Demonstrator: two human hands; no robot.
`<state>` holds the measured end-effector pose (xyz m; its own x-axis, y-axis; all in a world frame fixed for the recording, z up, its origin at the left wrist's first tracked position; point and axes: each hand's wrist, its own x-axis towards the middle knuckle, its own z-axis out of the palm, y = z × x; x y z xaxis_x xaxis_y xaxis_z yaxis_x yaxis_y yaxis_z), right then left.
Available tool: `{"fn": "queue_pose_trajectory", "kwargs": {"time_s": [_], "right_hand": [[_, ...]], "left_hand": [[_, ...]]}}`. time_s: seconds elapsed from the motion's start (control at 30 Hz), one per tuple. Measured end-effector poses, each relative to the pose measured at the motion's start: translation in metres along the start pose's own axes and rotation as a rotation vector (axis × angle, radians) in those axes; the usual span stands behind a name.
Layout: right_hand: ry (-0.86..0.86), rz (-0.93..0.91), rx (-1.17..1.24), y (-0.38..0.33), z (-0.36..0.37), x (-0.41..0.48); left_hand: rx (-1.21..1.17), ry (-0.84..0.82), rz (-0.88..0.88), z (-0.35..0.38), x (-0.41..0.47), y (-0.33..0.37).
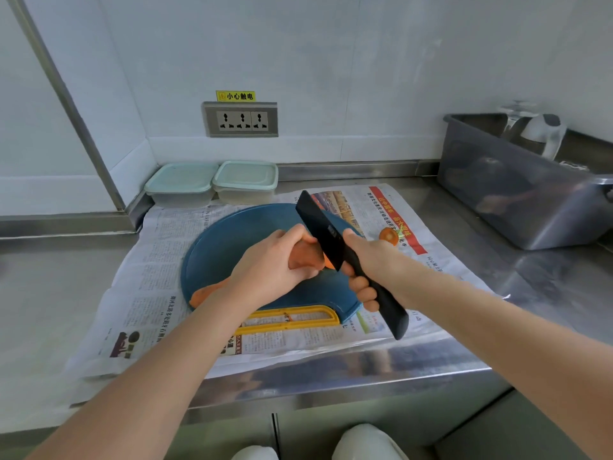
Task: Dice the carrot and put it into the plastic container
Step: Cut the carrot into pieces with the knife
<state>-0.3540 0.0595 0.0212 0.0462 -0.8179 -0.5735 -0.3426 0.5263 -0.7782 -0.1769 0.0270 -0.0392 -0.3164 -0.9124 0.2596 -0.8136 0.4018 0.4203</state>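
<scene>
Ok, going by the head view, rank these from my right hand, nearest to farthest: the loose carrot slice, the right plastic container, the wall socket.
1. carrot slice: on the newspaper, just beyond the right hand.
2. right plastic container: back left, lidded, by the wall.
3. wall socket: up the wall, above that container.

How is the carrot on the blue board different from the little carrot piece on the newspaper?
The carrot is long and lies on the cutting board; the carrot piece is a short stub on the newspaper. The left hand holds the carrot, with the knife at its end; the carrot piece lies untouched. Both are orange.
</scene>
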Motion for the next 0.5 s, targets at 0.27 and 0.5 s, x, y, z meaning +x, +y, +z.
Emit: {"fn": "queue_pose_trajectory", "kwargs": {"time_s": [0.27,0.5], "right_hand": [[-0.006,-0.007,-0.040,-0.001,-0.002,-0.016],[0.000,-0.025,0.010,0.004,0.002,-0.021]], "left_hand": [[0.017,0.002,-0.017,0.001,-0.002,0.003],[0.037,-0.007,-0.016,0.000,-0.004,0.006]]}}
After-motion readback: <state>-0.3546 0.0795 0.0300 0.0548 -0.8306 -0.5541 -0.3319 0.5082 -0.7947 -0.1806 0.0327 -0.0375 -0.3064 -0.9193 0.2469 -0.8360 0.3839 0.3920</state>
